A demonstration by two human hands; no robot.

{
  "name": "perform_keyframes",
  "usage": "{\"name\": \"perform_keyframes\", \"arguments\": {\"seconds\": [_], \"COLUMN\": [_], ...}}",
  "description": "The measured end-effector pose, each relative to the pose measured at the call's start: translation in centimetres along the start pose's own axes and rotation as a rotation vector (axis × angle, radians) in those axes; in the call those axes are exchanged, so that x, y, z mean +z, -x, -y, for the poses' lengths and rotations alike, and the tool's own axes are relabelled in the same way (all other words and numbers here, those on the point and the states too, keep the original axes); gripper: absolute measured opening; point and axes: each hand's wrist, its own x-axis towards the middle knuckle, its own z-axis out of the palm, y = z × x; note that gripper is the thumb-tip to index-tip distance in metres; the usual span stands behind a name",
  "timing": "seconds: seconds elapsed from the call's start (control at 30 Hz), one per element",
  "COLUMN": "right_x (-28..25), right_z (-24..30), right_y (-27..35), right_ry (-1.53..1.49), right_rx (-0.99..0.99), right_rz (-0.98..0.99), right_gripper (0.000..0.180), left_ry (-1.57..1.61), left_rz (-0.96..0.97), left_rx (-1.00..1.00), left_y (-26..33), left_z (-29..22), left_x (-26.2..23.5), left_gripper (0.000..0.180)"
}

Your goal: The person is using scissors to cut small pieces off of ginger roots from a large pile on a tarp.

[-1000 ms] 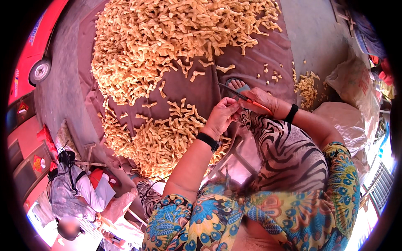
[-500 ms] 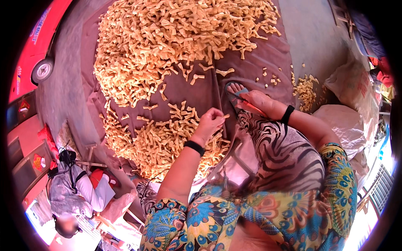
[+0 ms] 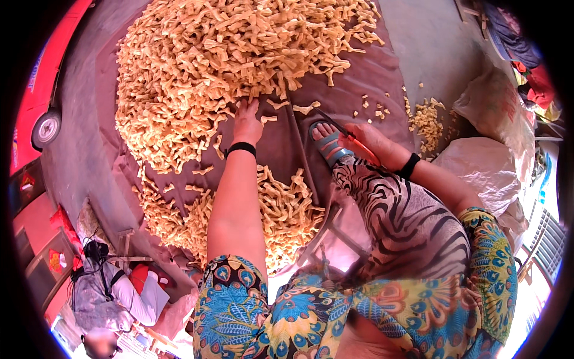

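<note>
The left hand reaches far, fingers spread open on the near edge of the big pile of tan cut pieces, which lies just beyond its fingertips. To the right, the right hand grips red-handled scissors, blades pointing far-left.

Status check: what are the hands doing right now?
Left hand open, reaching into the big pile of tan pieces. Right hand gripping red-handled scissors by the sandalled foot. Nothing blocking.
</note>
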Motion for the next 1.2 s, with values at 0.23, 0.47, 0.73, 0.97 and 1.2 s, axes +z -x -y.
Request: {"name": "perform_keyframes", "arguments": {"seconds": [0.23,0.47,0.73,0.97,1.2], "right_x": [-0.7,-0.2,-0.5,-0.5,-0.9], "right_z": [0.1,-0.7,-1.0,-0.9,0.9], "right_y": [0.6,-0.5,0.1,0.0,0.1], "right_ry": [-0.045,-0.256,-0.661,-0.540,-0.616], "right_rx": [0.041,0.103,0.161,0.117,0.248], "right_rz": [-0.057,-0.272,-0.203,-0.201,-0.221], "right_gripper": [0.018,0.013,0.009,0.009,0.011], "left_ry": [0.267,0.101,-0.162,-0.118,-0.203], "left_rz": [0.484,0.224,0.169,0.068,0.154], "left_rx": [-0.073,0.101,0.253,0.400,0.331], "left_y": [6.0,3.1,-0.3,1.0,3.5], "left_z": [-0.2,-5.1,-8.8,-12.3,-11.3], "left_x": [-0.3,-2.6,1.0,3.6,4.8], "left_gripper": [0.027,0.023,0.020,0.020,0.024]}}
